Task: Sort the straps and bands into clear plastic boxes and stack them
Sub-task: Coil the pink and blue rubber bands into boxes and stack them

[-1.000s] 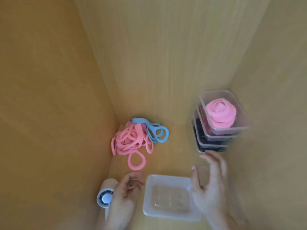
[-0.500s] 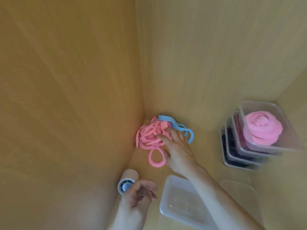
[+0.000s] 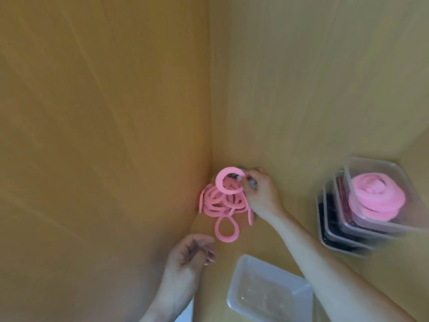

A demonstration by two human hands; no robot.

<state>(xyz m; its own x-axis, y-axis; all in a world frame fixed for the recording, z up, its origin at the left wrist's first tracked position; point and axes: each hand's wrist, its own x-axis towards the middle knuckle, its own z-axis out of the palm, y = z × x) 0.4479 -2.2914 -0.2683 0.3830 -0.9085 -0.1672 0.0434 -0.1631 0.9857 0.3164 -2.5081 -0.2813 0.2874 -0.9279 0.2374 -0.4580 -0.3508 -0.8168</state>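
Note:
A tangle of pink bands (image 3: 220,203) lies in the back left corner of a wooden compartment. My right hand (image 3: 260,194) reaches into it and pinches one pink band (image 3: 228,183), lifted above the pile. Blue bands are almost hidden behind that hand. My left hand (image 3: 188,256) hovers low beside the pile, fingers loosely curled, holding nothing. An empty clear plastic box (image 3: 271,291) sits at the front. At the right stands a stack of clear boxes (image 3: 362,205); the top one holds a coiled pink strap (image 3: 378,196), and the lower ones hold dark red and black contents.
Wooden walls (image 3: 104,135) close in on the left and the back. A white object (image 3: 185,314) shows at the bottom edge under my left forearm. Bare wooden floor lies between the empty box and the stack.
My right hand went from the empty box to the band pile and raised one pink band. My left hand moved forward toward the pile. The view swung left.

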